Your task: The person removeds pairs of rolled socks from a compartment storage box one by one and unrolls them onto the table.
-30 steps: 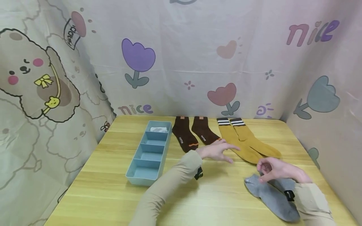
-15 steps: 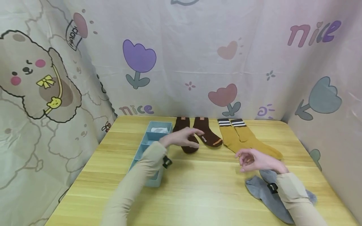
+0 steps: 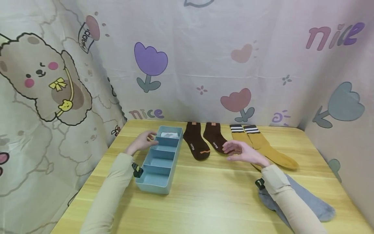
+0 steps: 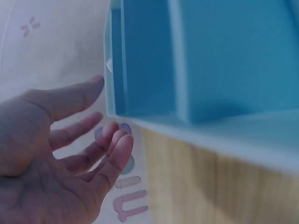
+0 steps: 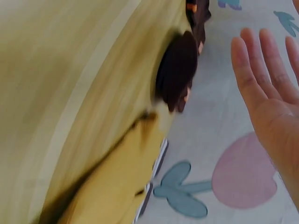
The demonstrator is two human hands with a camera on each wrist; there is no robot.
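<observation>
My left hand is at the left rim of a blue four-section organizer box, thumb and fingers apart; in the left wrist view nothing lies between the fingers. A white folded item sits in the box's far compartment. My right hand hovers over the gap between a pair of brown socks and a pair of mustard socks with striped cuffs, its fingers relaxed and holding nothing. Grey socks lie under my right forearm, which partly hides them.
The wooden table ends at a printed curtain behind the socks. Another stretch of curtain borders the table's left side, close to the left arm.
My left hand has swept left from near the socks, across the box to its left side. The right hand has moved left and away from me, off the grey socks. The view has shifted slightly.
</observation>
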